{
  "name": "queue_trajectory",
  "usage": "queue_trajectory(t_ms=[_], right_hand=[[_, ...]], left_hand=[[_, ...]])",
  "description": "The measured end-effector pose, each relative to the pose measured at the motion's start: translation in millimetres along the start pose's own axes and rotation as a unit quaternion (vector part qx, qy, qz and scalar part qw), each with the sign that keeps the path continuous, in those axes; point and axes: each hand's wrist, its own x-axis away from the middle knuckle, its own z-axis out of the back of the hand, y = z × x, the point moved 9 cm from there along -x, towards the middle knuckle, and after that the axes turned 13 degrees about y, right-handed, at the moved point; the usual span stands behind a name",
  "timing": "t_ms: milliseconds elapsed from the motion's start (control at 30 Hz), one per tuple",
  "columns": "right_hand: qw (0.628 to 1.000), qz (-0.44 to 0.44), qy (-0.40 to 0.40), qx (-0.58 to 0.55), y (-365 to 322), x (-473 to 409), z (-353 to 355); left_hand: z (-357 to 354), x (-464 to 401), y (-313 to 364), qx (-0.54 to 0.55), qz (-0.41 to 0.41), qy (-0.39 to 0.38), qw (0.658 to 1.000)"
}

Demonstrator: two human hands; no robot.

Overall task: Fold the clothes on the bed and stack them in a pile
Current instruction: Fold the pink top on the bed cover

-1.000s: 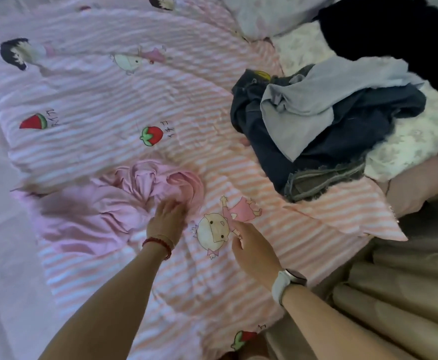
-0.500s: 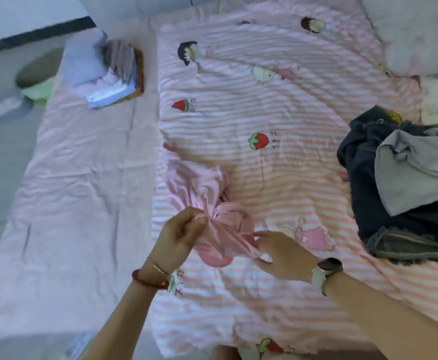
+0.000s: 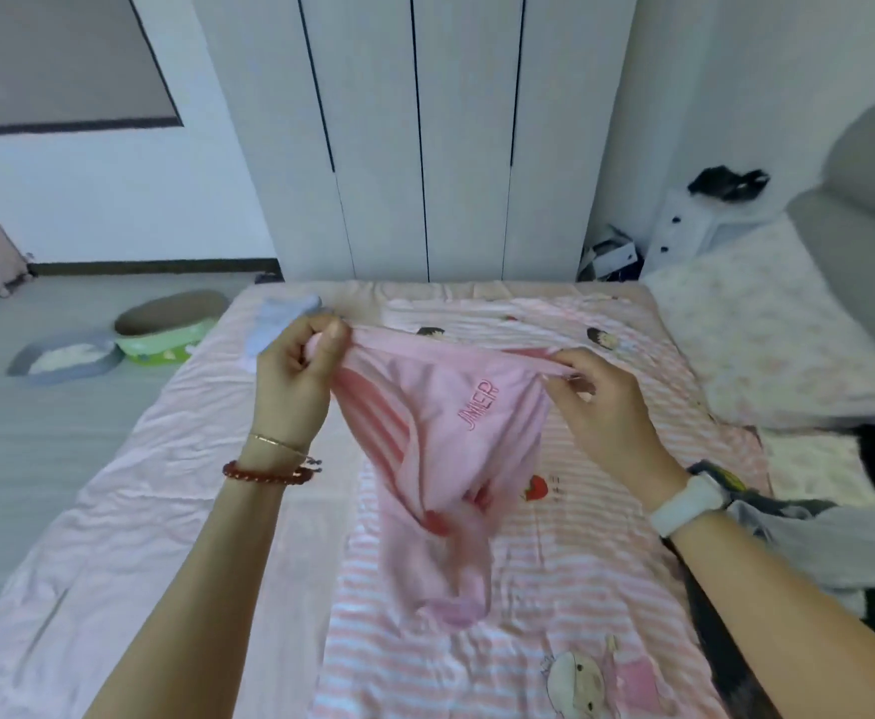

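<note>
- The left hand (image 3: 295, 378) is up in the air over the bed (image 3: 129, 511). Its thumb and fingers pinch the top edge of a pink garment (image 3: 446, 459).
- The right hand (image 3: 606, 407) pinches the same top edge at the other end, at about 3 o'clock from the left hand.
- The pink garment hangs down between the two hands. Its top edge is pulled tight. Its bottom end is blurry, so I cannot tell if it touches the striped blanket (image 3: 580, 589).
- Pink letters are sewn on the front of the garment.
- The striped blanket lies on the bed and has strawberries and cartoon kids on it.
- A pile of dark and gray clothes (image 3: 814, 542) sits at 4 o'clock, behind the right arm.
- A small blue and white cloth (image 3: 274, 324) lies on the bed at 11 o'clock, partly behind the left hand.
- A white pillow (image 3: 767, 345) is at 2 o'clock.
- Two bowls (image 3: 113, 339) sit on the floor at 9 o'clock.
</note>
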Motion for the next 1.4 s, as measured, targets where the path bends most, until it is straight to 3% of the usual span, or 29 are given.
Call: queue_trajectory(t_ms=[100,167,233,300,367,433,533,667,767,933,1033,1233,1400], right_hand=[[0.995,0.062,0.082,-0.019,-67.3,-33.0,16.2],[0.991,0.087,0.093,-0.026,-102.4,-44.4,18.1],[0.998,0.054,0.029,0.009,-113.6,-52.1,7.3],[0.991,-0.005,-0.076,0.113,-104.3,-46.5,-5.7],[0.978,-0.035,-0.102,0.181,-94.7,-35.6,-6.1],[0.986,-0.050,-0.068,0.147,-99.4,-22.7,-7.2],[0.995,-0.064,-0.060,0.038,-113.7,-4.0,-31.5],[0.983,-0.121,-0.100,-0.099,-132.3,4.8,-67.9],[0.988,-0.104,-0.095,-0.069,-142.8,4.1,-79.7],[0.995,-0.095,-0.001,-0.028,-147.9,-6.7,-74.1],[0.992,-0.114,0.043,-0.021,-143.7,-15.4,-74.9],[0.990,-0.115,0.068,-0.054,-148.3,-18.9,-76.8],[0.985,-0.117,0.123,-0.024,-136.6,-20.2,-46.3]], left_hand=[[13.3,-39.5,58.3,0.060,-0.063,0.028,0.996],[16.9,-56.4,85.0,0.058,-0.097,0.020,0.993],[17.3,-70.8,94.1,0.032,-0.090,-0.002,0.995],[20.2,-81.0,87.1,0.022,-0.026,-0.022,0.999],[13.2,-81.5,77.5,-0.009,0.022,-0.081,0.996],[-4.2,-71.2,79.2,-0.058,0.001,-0.162,0.985],[-25.6,-50.0,106.3,-0.050,-0.080,-0.243,0.965],[-29.5,-38.9,123.4,0.001,-0.096,-0.272,0.957],[-12.9,-43.0,112.4,0.058,-0.032,-0.245,0.967],[26.9,-31.4,50.4,0.103,0.124,-0.160,0.974],[31.5,7.9,1.9,0.051,0.177,-0.209,0.961],[2.3,71.1,-45.5,0.027,0.197,-0.332,0.922],[0.1,75.2,-67.8,-0.096,0.110,-0.291,0.946]])
